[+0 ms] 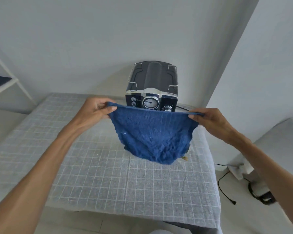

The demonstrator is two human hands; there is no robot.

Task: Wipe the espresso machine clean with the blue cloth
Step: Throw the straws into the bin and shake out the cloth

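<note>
The blue cloth hangs spread in the air in front of the espresso machine, hiding the machine's lower front. My left hand pinches the cloth's upper left corner. My right hand pinches its upper right corner. The top edge is stretched taut between both hands and the cloth's bottom sags toward the table. The machine is black and chrome, with a round gauge, buttons and a knob on its front. It stands at the table's far edge against the wall.
The table is covered by a grey checked cloth. A white shelf frame stands at the far left. On the floor at the right lie a black cable and a dark device. A white wall corner rises on the right.
</note>
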